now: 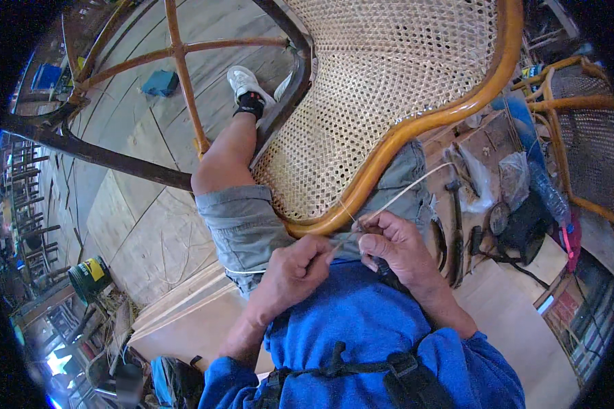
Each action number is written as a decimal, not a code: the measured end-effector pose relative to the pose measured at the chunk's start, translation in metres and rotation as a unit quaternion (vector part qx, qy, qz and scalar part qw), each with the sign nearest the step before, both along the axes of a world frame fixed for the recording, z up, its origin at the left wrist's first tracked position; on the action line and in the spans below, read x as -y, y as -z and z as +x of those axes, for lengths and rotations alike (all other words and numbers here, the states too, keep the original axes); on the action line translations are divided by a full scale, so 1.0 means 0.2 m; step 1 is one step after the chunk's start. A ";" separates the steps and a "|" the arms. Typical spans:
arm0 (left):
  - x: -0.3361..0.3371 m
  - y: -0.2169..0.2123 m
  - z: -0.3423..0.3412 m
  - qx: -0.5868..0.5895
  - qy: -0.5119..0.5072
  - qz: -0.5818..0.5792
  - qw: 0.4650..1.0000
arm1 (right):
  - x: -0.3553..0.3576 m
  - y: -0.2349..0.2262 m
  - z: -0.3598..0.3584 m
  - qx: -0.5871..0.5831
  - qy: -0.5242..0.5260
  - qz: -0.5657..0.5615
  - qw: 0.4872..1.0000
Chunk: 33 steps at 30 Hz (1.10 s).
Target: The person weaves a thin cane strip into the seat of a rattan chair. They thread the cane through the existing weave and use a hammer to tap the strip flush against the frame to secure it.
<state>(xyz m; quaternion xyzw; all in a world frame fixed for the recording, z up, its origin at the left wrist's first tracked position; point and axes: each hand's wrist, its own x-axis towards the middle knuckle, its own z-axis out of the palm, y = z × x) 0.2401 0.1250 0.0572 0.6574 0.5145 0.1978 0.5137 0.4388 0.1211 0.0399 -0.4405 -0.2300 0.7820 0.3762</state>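
The left hand [295,270] and right hand [399,247], fingers closed, pinch a pale strip [423,178]; just beyond their fingertips curves the chair's rim [374,174].

The bare left hand [297,273] is curled into a loose fist in front of the waist, back upward, thumb close to the bent index finger. Just beside it, I see the bare right hand [404,251] with thumb and forefinger brought together, pinching, the fingertips turned toward its partner. Both bare wrists show beyond long blue fabric sleeves [472,365], and the forearms slant inward.
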 end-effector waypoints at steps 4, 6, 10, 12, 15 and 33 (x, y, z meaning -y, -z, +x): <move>0.05 -0.03 -0.10 -0.016 0.010 -0.008 1.000 | 0.00 0.01 0.03 -0.004 -0.004 0.001 1.000; 0.08 -0.04 -0.15 -0.020 0.006 -0.020 1.000 | -0.01 0.00 0.05 0.001 0.015 -0.020 1.000; 0.13 -0.06 -0.26 -0.034 -0.004 -0.047 0.998 | -0.01 0.01 0.06 0.009 0.011 -0.033 0.999; 0.16 -0.07 -0.30 -0.034 -0.005 -0.037 0.999 | -0.03 0.01 0.09 -0.015 0.022 -0.045 0.999; 0.19 -0.07 -0.36 -0.044 -0.009 -0.018 0.999 | -0.04 0.02 0.10 -0.031 0.022 -0.046 0.998; -0.12 -0.16 0.08 -0.071 0.031 0.154 0.985 | -0.05 -0.01 0.11 0.103 0.056 0.144 0.983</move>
